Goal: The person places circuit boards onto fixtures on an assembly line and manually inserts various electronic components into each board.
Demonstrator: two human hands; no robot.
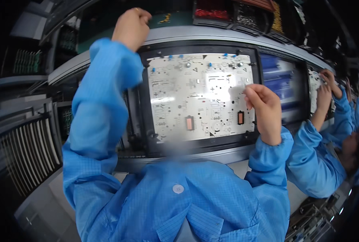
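In front of me lies a white circuit board (175, 107) in a black frame (145, 117), carrying small blue, silver and black components. My right hand (265, 111) hangs over the board's right edge, thumb and fingertips pinched together; whatever they hold is too small to name. Beyond the frame's far left corner, my left hand (132, 27) is over a green mat (100, 28) with its fingers curled closed. What is in them, if anything, is hidden. Just right of that hand, a few small yellow parts (164, 18) lie on the mat.
Bins of red parts (212, 15), silver parts (248, 20) and yellow parts (277, 18) stand along the far side. A metal rail (223, 34) runs before them. At right, a co-worker's hands (326, 90) work on another board. Racks with slats (26, 149) stand at left.
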